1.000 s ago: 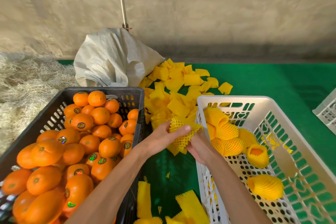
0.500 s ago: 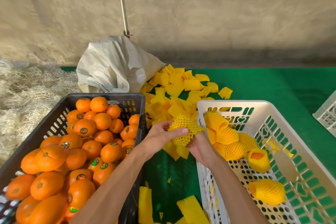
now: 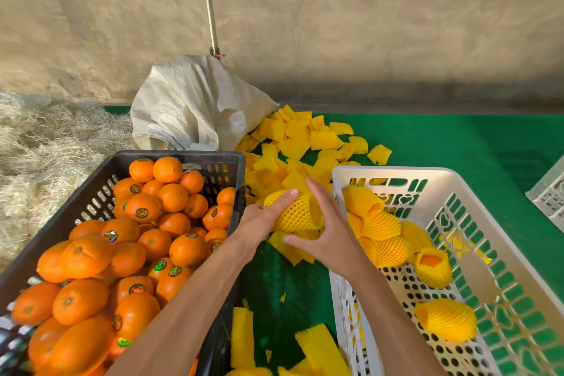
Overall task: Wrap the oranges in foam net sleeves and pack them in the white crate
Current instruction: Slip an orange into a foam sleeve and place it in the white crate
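Two hands cradle one sleeved orange (image 3: 294,214) over the gap between the crates: left hand (image 3: 259,223) grips its near-left side, right hand (image 3: 326,229) cups its right, nearer the white crate (image 3: 335,284) just rightward

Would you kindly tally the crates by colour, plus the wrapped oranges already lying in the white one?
Black crate: 1
White crate: 1
Grey crate, partly cut off at the right edge: 1
Wrapped oranges in the white crate: about 6, as the far cluster overlaps
Total: about 9
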The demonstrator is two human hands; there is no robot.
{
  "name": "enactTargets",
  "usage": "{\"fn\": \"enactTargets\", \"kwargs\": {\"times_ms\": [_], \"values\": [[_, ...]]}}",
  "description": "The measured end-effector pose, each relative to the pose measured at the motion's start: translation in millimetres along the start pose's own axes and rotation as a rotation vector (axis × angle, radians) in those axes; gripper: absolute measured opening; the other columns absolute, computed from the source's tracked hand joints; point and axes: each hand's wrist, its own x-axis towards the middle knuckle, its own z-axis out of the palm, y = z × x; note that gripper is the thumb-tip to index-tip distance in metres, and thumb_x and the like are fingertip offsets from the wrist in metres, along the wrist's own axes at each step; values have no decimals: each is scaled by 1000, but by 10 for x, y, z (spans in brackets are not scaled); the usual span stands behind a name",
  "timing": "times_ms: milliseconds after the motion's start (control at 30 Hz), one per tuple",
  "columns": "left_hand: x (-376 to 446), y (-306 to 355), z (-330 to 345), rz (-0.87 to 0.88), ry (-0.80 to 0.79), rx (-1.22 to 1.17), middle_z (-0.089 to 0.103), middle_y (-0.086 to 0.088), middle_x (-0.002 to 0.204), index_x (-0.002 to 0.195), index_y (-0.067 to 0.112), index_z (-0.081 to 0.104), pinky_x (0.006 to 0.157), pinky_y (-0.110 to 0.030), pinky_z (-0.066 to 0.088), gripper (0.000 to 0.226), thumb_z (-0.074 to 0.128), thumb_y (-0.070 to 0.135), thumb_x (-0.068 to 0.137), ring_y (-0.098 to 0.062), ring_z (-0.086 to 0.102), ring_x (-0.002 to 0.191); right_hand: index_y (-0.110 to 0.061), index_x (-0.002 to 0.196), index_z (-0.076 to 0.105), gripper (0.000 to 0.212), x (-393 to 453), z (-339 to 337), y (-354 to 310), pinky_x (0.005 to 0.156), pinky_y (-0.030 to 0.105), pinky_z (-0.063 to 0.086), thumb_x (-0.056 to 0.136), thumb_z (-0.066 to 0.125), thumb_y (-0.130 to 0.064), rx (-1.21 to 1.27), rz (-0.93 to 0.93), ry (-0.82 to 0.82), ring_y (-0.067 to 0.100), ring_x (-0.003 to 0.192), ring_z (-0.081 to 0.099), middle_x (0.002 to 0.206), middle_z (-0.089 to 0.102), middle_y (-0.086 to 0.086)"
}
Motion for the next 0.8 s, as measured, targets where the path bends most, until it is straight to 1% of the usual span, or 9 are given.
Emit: {"fn": "enactTargets", "kwargs": {"times_ms": [133,200,300,367,500,567,633,700,800], "values": [[-97,45,60,57,-12,47,72,-1,123,127,19,67,95,-37,53,125,76,95,29,-20,68,110,-49,147,34,82,-8,-4,38,97,31,52,78,77,-57,-160,-34,25,-10,123,42,140,40,-24],[-125,32,56,103,-78,66,76,2,116,121,19,72,101,-39,54,101,77,89,47,-17,71,107,-44,139,39,76,-24,-16,27,86,33,56,74,77,-56,-196,-56,76,-5,114,47,132,42,-20],[-157,31,59,286,-137,126,75,11,110,120,20,72,89,-21,54,66,68,73,81,-1,68,99,-38,133,41,76,-28,-76,58,74,24,51,70,79,-56,-207,20,241,1,109,48,128,43,-15],[-162,79,-43,441,-21,239,68,12,124,132,21,64,87,-21,53,57,63,61,91,0,63,106,-35,133,39,78,-19,-189,136,73,25,47,71,81,-57,-172,153,413,6,110,47,129,43,-9],[-156,165,-612,638,251,651,70,13,103,111,21,70,76,-16,50,17,60,32,103,-2,65,95,-23,134,42,78,-62,-457,398,90,50,51,74,84,-51,-303,432,536,33,116,54,129,49,8],[-118,132,-911,434,290,910,71,0,108,114,16,67,84,-33,55,17,55,18,102,-19,67,102,-19,134,46,77,-99,-507,491,102,58,44,76,84,-51,-375,544,444,40,121,52,130,53,14],[-135,96,-1106,102,187,1124,66,-8,120,126,15,63,95,-44,54,29,56,16,98,-29,63,112,-19,137,49,71,-123,-494,523,110,58,37,82,80,-50,-419,611,331,41,128,49,136,53,16],[-206,69,-1199,-131,86,1216,63,-9,126,133,17,60,96,-42,53,42,68,24,92,-30,60,117,-15,138,54,60,-117,-457,495,113,58,35,89,75,-43,-402,583,313,38,134,47,142,53,16],[-248,26,-1243,-227,36,1248,54,-8,142,144,26,52,100,-45,52,68,81,26,82,-34,52,131,-6,131,62,43,-59,-383,396,114,54,36,95,70,-28,-381,430,406,36,134,48,140,57,17]]}}
